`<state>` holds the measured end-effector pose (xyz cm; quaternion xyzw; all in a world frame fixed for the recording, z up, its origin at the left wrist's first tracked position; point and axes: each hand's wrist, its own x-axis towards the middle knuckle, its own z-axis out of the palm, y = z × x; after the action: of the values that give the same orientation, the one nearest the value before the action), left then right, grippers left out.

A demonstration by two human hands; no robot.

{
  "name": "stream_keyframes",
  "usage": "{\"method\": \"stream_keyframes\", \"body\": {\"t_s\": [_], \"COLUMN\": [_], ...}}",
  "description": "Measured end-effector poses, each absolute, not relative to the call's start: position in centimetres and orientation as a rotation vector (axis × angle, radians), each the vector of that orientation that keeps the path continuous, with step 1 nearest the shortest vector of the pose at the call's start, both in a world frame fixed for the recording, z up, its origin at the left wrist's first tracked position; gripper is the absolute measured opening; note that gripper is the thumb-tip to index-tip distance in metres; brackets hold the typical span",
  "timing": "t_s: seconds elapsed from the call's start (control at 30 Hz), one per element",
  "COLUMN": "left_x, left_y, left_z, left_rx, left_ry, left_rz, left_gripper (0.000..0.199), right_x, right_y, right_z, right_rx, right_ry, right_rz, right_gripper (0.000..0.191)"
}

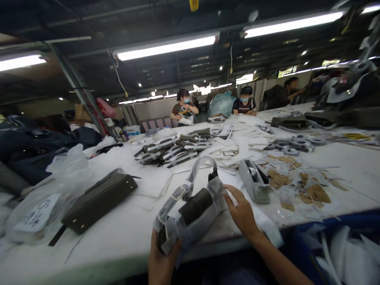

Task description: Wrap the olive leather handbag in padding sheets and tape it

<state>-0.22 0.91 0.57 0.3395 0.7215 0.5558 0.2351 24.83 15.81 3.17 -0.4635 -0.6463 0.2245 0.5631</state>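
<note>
An olive bag strap (196, 206), folded into a bundle with a metal buckle, is partly wrapped in thin whitish paper in front of me at the table's near edge. My left hand (164, 253) grips its near left end, fingers and thumb round it. At the far right end my right hand (242, 211) has its thumb and fingers closed on the wrapping's edge. A wrapped loop of the strap arches up behind the bundle. Just right of it stands a grey-wrapped piece (253, 182) with a dark inside.
An olive bag (99, 202) lies at left, beside a clear plastic bag (37, 215) with a written label. Wrapped straps (178, 146) are piled farther back. Tags (314, 194) and tape rolls (292, 146) lie at right, above a blue bin (350, 225). Two masked people sit across the table.
</note>
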Motion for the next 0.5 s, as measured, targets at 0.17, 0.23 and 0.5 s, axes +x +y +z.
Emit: {"method": "stream_keyframes", "body": {"t_s": [0.17,0.23,0.5], "left_x": [-2.1,-3.2,-5.0], "left_y": [2.7,3.8,5.9], "left_z": [2.1,1.7,-0.1], "left_rx": [0.813,0.724,0.366], "left_ry": [1.962,1.921,1.582], "left_rz": [1.516,1.512,1.451], "left_gripper": [0.055,0.055,0.044], "right_x": [25.8,26.3,27.1], "right_y": [16.9,17.3,17.4], "right_z": [-2.1,-3.3,-4.2], "right_rx": [-1.263,-1.322,-1.288], "right_ry": [-1.505,-1.531,-1.612], "right_rz": [0.699,0.779,0.795], "right_gripper": [0.055,0.056,0.041]}}
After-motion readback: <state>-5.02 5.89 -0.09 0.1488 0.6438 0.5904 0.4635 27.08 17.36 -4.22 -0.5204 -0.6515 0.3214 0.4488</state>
